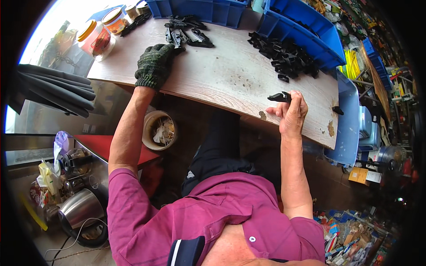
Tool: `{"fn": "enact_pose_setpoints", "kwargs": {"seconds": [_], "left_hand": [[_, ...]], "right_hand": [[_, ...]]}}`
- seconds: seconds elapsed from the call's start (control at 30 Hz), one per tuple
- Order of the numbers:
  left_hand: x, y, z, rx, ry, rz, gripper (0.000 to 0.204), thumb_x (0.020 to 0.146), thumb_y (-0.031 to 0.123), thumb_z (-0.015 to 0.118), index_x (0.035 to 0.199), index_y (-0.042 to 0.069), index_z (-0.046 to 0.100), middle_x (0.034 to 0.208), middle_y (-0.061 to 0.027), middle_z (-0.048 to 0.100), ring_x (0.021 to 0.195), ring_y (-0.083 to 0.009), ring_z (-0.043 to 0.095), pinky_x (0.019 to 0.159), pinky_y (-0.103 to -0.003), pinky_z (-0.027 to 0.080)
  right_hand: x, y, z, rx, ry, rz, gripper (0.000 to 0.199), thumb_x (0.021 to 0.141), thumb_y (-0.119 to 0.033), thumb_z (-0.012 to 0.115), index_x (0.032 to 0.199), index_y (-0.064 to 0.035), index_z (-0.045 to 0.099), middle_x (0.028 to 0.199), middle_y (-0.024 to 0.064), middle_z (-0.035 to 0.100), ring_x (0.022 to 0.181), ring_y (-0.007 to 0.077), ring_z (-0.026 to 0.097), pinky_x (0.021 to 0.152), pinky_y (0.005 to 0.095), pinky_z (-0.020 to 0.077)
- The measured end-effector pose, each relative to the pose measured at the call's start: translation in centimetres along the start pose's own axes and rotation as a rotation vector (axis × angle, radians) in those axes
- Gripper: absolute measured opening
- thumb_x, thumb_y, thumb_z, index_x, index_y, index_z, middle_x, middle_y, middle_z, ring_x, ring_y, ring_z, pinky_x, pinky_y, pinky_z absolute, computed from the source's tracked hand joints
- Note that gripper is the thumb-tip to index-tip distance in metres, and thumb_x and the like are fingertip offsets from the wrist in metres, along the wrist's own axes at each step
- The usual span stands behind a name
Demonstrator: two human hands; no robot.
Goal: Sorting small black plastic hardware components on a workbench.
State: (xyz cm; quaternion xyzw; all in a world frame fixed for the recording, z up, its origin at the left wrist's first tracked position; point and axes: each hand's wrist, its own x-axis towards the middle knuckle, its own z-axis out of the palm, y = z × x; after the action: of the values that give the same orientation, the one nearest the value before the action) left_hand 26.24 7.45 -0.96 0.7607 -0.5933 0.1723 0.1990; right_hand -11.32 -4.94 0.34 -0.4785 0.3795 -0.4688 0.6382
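Note:
My left hand [154, 67], in a dark green and black knitted glove, is at the table's front left with its fingers curled down. A dark tip juts out beside those fingers; whether it is glove or a held piece I cannot make out. Just beyond lies a group of black and grey plastic parts [188, 35]. My bare right hand [293, 111] pinches a small black plastic part [279, 97] between thumb and fingers, over the table's front right. Behind it spreads a heap of similar black parts [286, 55].
Blue bins [306, 37] line the back of the wooden table [222, 66]. Jars [93, 37] stand at its far left. Below the front edge is a waste bucket [148, 131]; a light-blue tub [348, 128] stands at the right. A kettle [82, 210] sits lower left.

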Motion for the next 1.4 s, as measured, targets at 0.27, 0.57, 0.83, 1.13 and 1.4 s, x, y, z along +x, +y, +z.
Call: {"fn": "enact_pose_setpoints", "kwargs": {"seconds": [0.27, 0.57, 0.83, 1.13, 1.4], "left_hand": [[-0.3, 1.1, -0.2, 0.218, 0.014, -0.118, 0.023, 0.095, 0.035, 0.057, 0.100, 0.015, 0.067, 0.096, -0.0136, 0.065, 0.091, -0.0382, 0.061, 0.075, -0.052, 0.051], [-0.9, 8.2, -0.7, 0.067, -0.097, 0.042, 0.022, 0.096, 0.033, 0.059, 0.112, 0.024, 0.071, 0.098, -0.0126, 0.067, 0.094, -0.0372, 0.062, 0.079, -0.049, 0.051], [0.9, 14.4, 0.1, -0.058, -0.153, 0.126, 0.018, 0.096, 0.030, 0.058, 0.109, 0.023, 0.069, 0.097, -0.0124, 0.066, 0.092, -0.0371, 0.062, 0.076, -0.050, 0.050], [2.2, 17.9, 2.2, -0.091, -0.052, 0.140, 0.018, 0.093, 0.031, 0.061, 0.103, 0.017, 0.068, 0.088, -0.0121, 0.065, 0.086, -0.0371, 0.061, 0.071, -0.050, 0.050], [2.2, 18.0, 2.3, -0.151, -0.019, 0.126, 0.019, 0.092, 0.033, 0.065, 0.102, 0.017, 0.069, 0.089, -0.0115, 0.066, 0.085, -0.0361, 0.062, 0.069, -0.049, 0.049]], "right_hand": [[0.2, -0.3, -0.4, 0.100, -0.008, 0.064, 0.031, 0.098, -0.030, 0.056, 0.073, -0.0136, 0.047, 0.048, -0.0019, 0.027, 0.041, 0.0134, 0.039, 0.052, 0.0472, 0.0607], [3.4, -2.8, -5.6, 0.028, 0.303, 0.172, 0.030, 0.093, -0.030, 0.058, 0.074, -0.0113, 0.046, 0.048, -0.0011, 0.028, 0.038, 0.0150, 0.038, 0.052, 0.0505, 0.0602], [9.0, -6.8, -14.6, -0.001, 0.922, -0.042, 0.040, 0.091, -0.035, 0.062, 0.076, -0.0024, 0.045, 0.048, 0.0066, 0.033, 0.039, 0.0216, 0.042, 0.057, 0.0592, 0.0610], [8.2, -3.7, -7.7, -0.258, 0.322, 0.207, 0.036, 0.083, -0.028, 0.081, 0.103, -0.0054, 0.063, 0.050, -0.0018, 0.040, 0.038, 0.0117, 0.043, 0.048, 0.0392, 0.0590], [10.4, -2.4, -3.6, -0.656, 0.198, 0.209, 0.042, 0.078, -0.034, 0.084, 0.102, -0.0042, 0.065, 0.063, 0.0014, 0.055, 0.037, 0.0096, 0.042, 0.035, 0.0300, 0.0438]]}}
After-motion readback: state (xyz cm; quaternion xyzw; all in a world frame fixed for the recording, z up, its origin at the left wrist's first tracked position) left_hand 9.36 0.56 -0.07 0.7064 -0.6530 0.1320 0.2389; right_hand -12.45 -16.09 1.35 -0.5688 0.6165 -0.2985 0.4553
